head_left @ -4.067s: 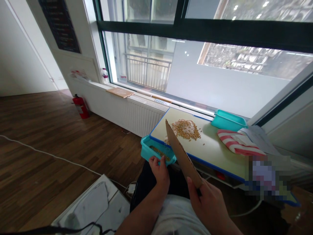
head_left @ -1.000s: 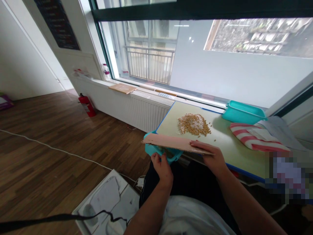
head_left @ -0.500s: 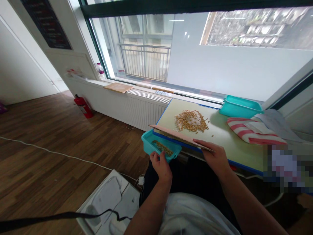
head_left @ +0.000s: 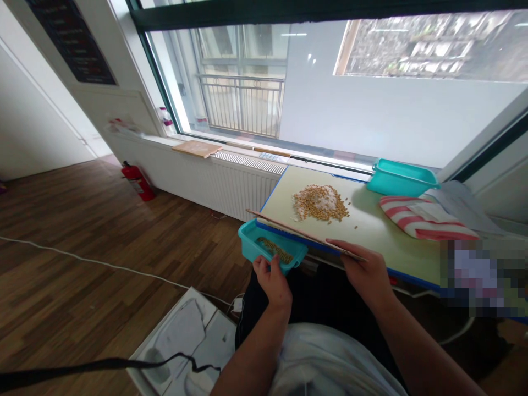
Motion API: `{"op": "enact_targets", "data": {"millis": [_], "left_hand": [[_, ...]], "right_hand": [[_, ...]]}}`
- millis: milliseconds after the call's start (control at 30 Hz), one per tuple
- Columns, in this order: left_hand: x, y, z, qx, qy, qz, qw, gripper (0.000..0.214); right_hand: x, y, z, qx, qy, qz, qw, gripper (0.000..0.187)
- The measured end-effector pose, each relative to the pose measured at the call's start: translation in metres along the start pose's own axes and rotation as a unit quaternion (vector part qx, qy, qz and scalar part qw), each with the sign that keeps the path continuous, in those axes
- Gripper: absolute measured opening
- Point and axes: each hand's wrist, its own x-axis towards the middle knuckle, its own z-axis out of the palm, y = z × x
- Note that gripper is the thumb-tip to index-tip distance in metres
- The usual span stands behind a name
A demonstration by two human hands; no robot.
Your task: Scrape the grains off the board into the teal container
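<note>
My left hand [head_left: 271, 281] grips the near rim of a teal plastic tub [head_left: 270, 251] that holds some yellow grains. It keeps the tub just below the table's front left corner. My right hand [head_left: 365, 269] is closed on one end of a flat cardboard piece [head_left: 297, 234]. The cardboard lies almost level along the table's near edge, its far end over the tub. A heap of yellow grains mixed with white grains [head_left: 319, 202] sits on the pale green table [head_left: 371, 242], beyond the cardboard.
A second teal tub [head_left: 400, 177] stands at the table's back edge by the window. A red-and-white striped cloth [head_left: 424, 223] lies to the right. A white radiator [head_left: 231, 181], a red fire extinguisher [head_left: 138, 181] and a floor cable [head_left: 82, 258] lie to the left.
The cardboard went from steeply upright to lying flat, then sank to the table edge, uncovering the tub. The left hand has stayed on the tub.
</note>
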Motion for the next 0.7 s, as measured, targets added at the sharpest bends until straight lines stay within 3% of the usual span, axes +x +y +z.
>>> {"op": "enact_targets", "data": {"millis": [367, 700], "left_hand": [[0.001, 0.003, 0.001, -0.012, 0.003, -0.002, 1.0, 0.031], [0.002, 0.003, 0.001, -0.018, 0.008, -0.007, 1.0, 0.029]], "right_hand": [[-0.001, -0.007, -0.002, 0.005, -0.02, -0.035, 0.999, 0.036], [-0.011, -0.005, -0.002, 0.048, -0.01, -0.004, 0.999, 0.032]]}}
